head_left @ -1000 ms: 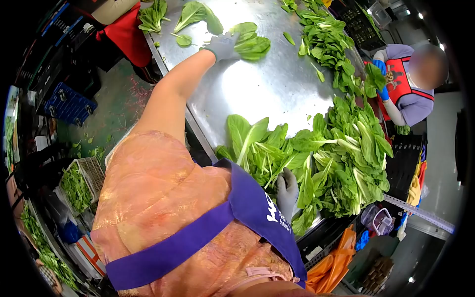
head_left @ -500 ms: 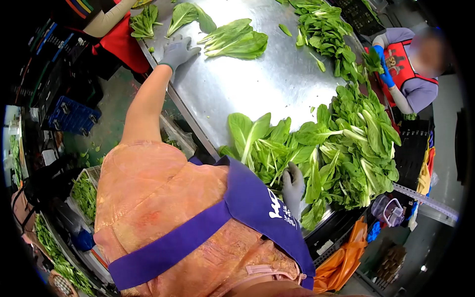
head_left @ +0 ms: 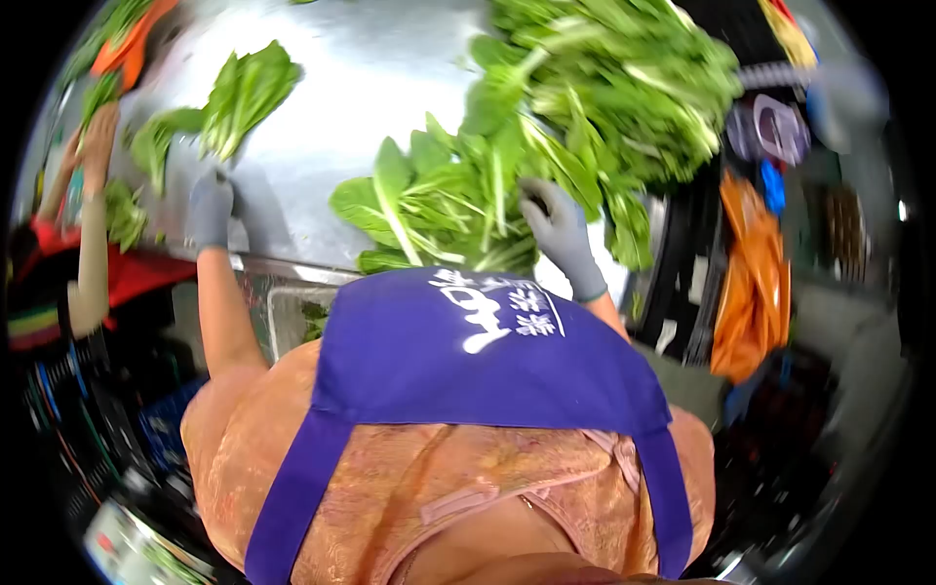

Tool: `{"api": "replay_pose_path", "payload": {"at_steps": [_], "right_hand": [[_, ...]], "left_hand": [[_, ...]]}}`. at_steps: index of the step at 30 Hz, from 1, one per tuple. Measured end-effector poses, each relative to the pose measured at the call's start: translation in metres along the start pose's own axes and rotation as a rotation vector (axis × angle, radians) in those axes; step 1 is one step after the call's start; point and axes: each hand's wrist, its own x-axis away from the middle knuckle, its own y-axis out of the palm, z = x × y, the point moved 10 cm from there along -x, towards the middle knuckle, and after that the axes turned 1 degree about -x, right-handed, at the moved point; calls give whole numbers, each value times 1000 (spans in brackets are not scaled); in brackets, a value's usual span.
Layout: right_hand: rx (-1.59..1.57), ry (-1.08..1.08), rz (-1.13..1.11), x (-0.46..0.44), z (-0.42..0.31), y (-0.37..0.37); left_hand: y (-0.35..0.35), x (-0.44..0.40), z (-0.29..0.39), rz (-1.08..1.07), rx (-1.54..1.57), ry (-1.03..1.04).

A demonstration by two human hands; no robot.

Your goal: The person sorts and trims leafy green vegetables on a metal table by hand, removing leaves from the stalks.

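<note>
My left hand (head_left: 212, 207), in a grey glove, is at the table's near edge just below a bunch of leafy greens (head_left: 244, 96). Its fingers are blurred, and their grip cannot be made out. Left of that bunch lies a smaller leafy piece (head_left: 156, 144). My right hand (head_left: 561, 229), also gloved in grey, rests beside the near pile of greens (head_left: 453, 195). Its fingers are curled but apart, with nothing visibly held. A larger, blurred heap of greens (head_left: 624, 88) lies beyond it.
The metal table (head_left: 336, 107) has a raised near edge. At the far left, a co-worker's bare hands (head_left: 97, 146) hold greens. An orange bag (head_left: 751, 283) hangs at the right, near a purple container (head_left: 768, 129). A plastic crate (head_left: 278, 317) stands below the table edge.
The view has swung toward the left end of the table. My left hand has drawn back from the leafy bunch to the near edge. My right hand stays beside the pile.
</note>
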Motion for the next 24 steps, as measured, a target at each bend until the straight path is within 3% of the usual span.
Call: {"api": "replay_pose_path", "payload": {"at_steps": [3, 7, 10, 13, 15, 16, 19, 21, 24], "right_hand": [[-40, 42, 150, 11, 31, -30], [-67, 201, 324, 18, 58, -72], [38, 77, 396, 2, 39, -89], [267, -91, 344, -21, 4, -76], [397, -68, 215, -39, 22, -50], [519, -90, 190, -47, 30, -37], [726, 28, 78, -59, 51, -13], [755, 122, 3, -66, 53, -10], [522, 105, 128, -63, 56, -33]], "left_hand": [[22, 39, 64, -156, 136, 225], [39, 94, 194, -334, 238, 307], [37, 115, 253, -489, 340, 440], [26, 112, 278, -659, 366, 502], [19, 109, 284, -762, 405, 500], [15, 101, 283, -649, 223, 608], [-19, 82, 295, -462, 298, 635], [-37, 82, 310, -465, 409, 618], [-40, 84, 325, -467, 549, 611]]}}
